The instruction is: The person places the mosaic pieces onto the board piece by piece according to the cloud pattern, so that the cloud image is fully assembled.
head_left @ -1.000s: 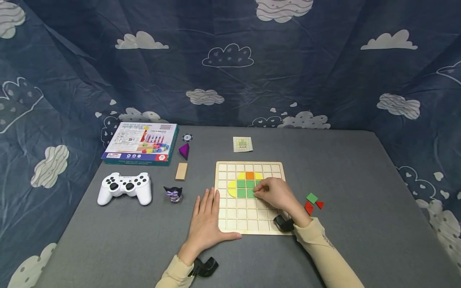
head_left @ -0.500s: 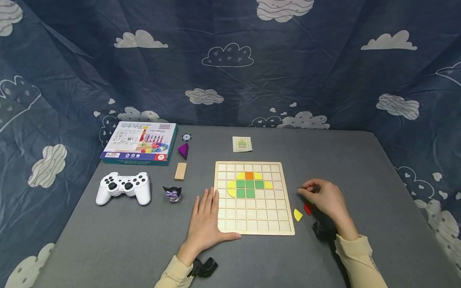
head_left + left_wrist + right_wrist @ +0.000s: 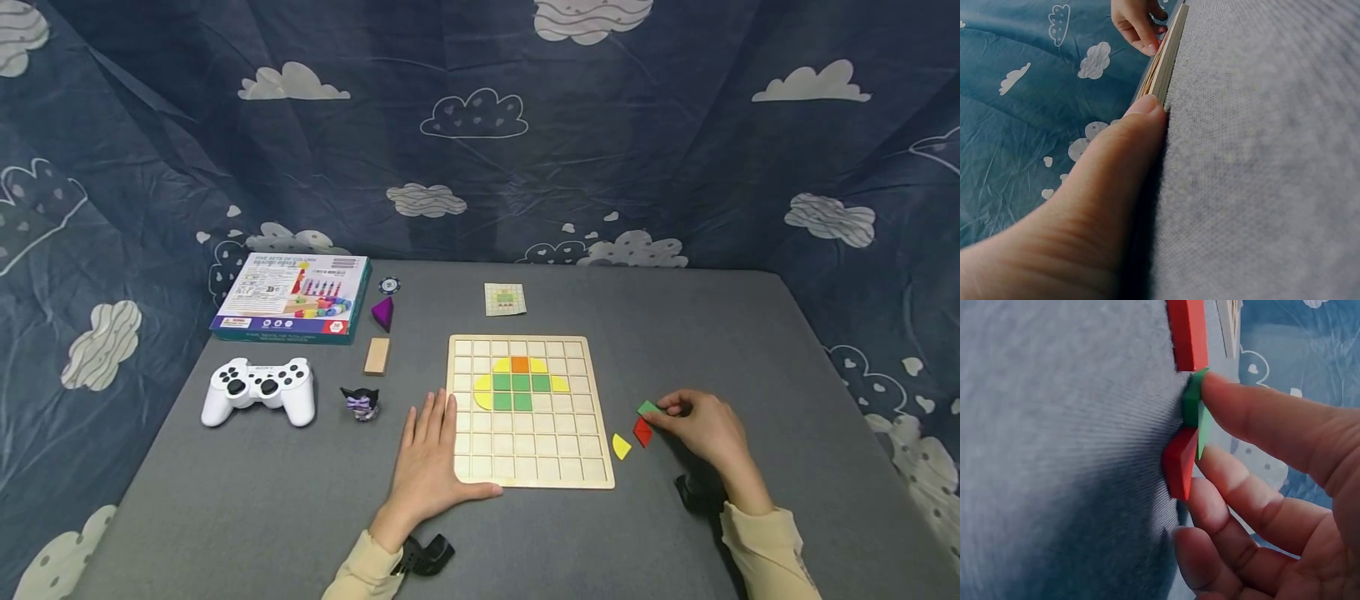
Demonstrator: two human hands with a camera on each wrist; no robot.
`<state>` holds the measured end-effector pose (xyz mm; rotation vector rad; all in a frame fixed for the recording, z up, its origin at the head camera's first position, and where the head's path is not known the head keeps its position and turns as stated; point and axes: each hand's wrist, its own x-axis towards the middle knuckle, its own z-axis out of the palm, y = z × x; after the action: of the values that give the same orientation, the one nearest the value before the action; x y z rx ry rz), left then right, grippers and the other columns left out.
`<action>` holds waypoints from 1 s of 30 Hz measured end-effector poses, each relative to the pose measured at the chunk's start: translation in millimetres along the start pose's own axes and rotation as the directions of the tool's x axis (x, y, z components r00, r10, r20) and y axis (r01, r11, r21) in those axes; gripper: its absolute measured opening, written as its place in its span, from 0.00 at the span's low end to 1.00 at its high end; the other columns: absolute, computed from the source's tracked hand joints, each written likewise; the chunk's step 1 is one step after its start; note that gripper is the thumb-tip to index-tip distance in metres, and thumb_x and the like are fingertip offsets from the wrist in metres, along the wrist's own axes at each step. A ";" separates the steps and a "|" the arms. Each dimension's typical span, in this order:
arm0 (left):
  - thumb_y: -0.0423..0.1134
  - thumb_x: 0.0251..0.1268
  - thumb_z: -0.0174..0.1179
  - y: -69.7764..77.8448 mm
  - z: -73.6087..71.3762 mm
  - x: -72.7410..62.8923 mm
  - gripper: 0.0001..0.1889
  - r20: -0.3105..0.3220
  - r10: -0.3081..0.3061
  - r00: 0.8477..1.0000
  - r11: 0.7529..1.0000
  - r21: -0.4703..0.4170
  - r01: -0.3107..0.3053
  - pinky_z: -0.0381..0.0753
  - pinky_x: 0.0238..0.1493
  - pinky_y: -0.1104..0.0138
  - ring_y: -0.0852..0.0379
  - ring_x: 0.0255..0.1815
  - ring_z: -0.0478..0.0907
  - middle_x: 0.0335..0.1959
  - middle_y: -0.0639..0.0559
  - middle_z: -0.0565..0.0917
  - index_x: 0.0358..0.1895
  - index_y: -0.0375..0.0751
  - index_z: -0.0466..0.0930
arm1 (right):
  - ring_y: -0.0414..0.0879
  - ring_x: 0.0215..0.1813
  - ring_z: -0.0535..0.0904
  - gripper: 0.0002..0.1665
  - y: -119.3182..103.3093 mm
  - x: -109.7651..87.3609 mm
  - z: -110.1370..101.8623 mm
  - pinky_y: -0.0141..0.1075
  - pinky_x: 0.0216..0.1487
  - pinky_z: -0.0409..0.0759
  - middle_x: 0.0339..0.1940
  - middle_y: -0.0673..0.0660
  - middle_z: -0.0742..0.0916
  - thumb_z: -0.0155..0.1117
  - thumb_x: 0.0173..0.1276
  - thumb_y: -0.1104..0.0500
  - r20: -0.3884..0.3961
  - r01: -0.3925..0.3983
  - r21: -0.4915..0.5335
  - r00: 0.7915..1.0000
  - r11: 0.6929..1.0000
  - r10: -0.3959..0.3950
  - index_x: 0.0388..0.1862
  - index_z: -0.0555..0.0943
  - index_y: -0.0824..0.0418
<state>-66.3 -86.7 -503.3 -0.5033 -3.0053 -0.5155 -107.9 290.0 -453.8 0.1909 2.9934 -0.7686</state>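
Left hand [image 3: 426,468], fingers straight, touches square wooden board [image 3: 534,452]. Right of board, right hand [image 3: 705,429] pinches flat green tile [image 3: 1192,406]; only right-wrist view exposes small red wedge [image 3: 1178,465] beside tile.

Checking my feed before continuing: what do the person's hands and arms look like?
The left hand and right hand are gloveless, with beige sleeves. Each wrist wears a black device; the right sleeve has a small, unreadable dark marking.

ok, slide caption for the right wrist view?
Right hand pinching a flat green tile, flanked in view by flat red tiles on grey woven fabric.
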 end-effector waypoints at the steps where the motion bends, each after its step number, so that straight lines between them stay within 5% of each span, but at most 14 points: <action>1: 0.83 0.31 0.56 -0.2 0.0 0.1 0.72 -0.001 0.000 1.000 1.000 -0.001 0.000 0.36 0.71 0.51 0.45 0.75 0.37 0.75 0.38 0.45 0.74 0.32 0.43 | 0.47 0.29 0.74 0.21 -1.0 0.1 0.4 0.38 0.27 0.67 0.29 0.55 0.83 0.74 0.53 0.49 0.004 0.001 -0.002 1.000 1.000 -0.001 0.35 0.83 0.65; 11: 0.83 0.31 0.56 -0.4 0.0 0.1 0.72 -0.008 0.005 1.000 1.000 0.000 -0.005 0.36 0.71 0.51 0.44 0.75 0.38 0.75 0.37 0.46 0.74 0.32 0.43 | 0.46 0.26 0.72 0.16 -7.8 0.3 4.6 0.38 0.26 0.65 0.27 0.54 0.82 0.75 0.52 0.57 -0.005 0.063 0.041 0.998 0.997 -0.063 0.32 0.79 0.64; 21: 0.83 0.32 0.56 0.6 -0.3 0.4 0.72 0.004 0.002 1.000 1.000 -0.003 -0.002 0.36 0.71 0.51 0.45 0.75 0.37 0.75 0.38 0.45 0.74 0.32 0.43 | 0.43 0.20 0.68 0.10 -26.3 4.2 13.8 0.33 0.18 0.64 0.23 0.52 0.81 0.74 0.55 0.63 -0.171 0.225 0.153 0.965 0.962 -0.199 0.33 0.81 0.64; 30: 0.82 0.31 0.57 0.3 0.0 0.0 0.72 -0.003 0.001 1.000 1.000 -0.002 -0.001 0.36 0.71 0.51 0.45 0.75 0.37 0.75 0.38 0.46 0.74 0.32 0.43 | 0.43 0.22 0.70 0.08 -69.5 13.8 37.2 0.35 0.20 0.66 0.21 0.48 0.81 0.75 0.52 0.64 -0.067 0.326 0.264 0.945 0.908 -0.320 0.29 0.83 0.60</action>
<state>-66.2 -86.4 -503.3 -0.5037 -3.0022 -0.5189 -130.2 213.2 -454.2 -0.3022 2.9635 -1.2170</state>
